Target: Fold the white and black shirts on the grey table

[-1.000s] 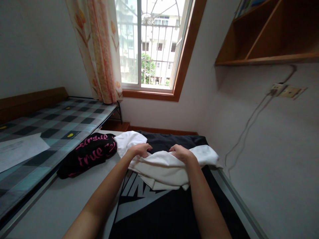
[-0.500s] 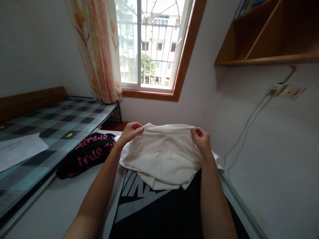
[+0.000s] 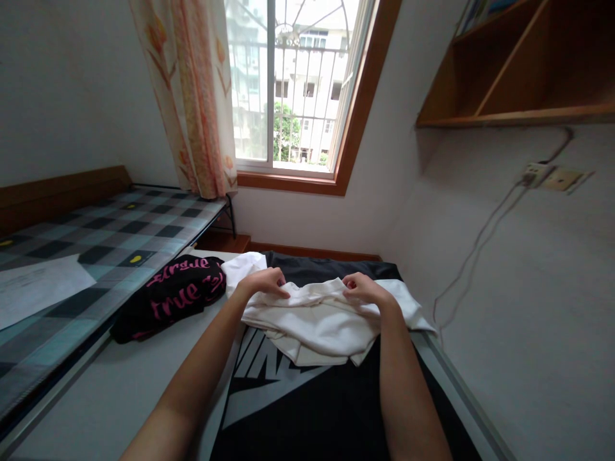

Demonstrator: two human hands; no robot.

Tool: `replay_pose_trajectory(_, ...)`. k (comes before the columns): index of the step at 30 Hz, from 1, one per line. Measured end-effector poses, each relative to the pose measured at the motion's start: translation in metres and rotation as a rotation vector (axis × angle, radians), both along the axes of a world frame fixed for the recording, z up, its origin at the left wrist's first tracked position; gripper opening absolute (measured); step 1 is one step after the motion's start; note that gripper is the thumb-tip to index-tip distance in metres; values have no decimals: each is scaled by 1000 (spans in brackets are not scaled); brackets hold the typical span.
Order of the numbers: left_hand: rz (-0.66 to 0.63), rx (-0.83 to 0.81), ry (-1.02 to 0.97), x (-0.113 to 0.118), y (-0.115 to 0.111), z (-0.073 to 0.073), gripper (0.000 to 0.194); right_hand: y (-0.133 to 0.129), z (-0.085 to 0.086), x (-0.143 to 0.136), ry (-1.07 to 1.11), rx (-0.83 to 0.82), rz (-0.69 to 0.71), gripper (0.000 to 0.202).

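A pair of white shorts [image 3: 317,330] lies rumpled on top of a black-and-white shirt [image 3: 346,410] with large grey lettering. My left hand [image 3: 269,282] pinches the far, waistband edge of the shorts on the left. On the right, the fingers of my right hand [image 3: 362,287] are closed on the same edge. Between my hands the edge sags in small folds. The shorts' lower hem, with small notches, rests over the lettering. White parts of the shirt stick out on both sides beyond the shorts.
A black bundled garment with pink lettering [image 3: 177,294] lies to the left on the pale surface [image 3: 144,390]. Beside it stands a bed with a checked cover [image 3: 120,224], holding a paper sheet [image 3: 41,288]. A wall shelf [image 3: 509,118] and hanging cables [image 3: 475,243] are at right.
Both hands have lowered and come closer together with the waistband edge. The shorts, held up and stretched before, have sunk into folds, uncovering the shirt's dark far part.
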State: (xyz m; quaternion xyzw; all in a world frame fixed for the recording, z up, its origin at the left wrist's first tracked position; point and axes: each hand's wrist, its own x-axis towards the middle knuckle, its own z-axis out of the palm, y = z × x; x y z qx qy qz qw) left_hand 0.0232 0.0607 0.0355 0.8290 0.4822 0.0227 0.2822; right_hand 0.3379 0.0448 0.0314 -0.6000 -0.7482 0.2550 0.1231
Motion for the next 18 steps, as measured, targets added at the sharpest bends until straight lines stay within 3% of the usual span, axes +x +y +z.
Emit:
replay_pose_trajectory(10,43,73,-35,13,12,-25,44,3,11,-6,209,489,-129,8)
replay_pose_trajectory(18,57,99,-273,-2,10,-3,54,3,16,-10,316,726,-307,7)
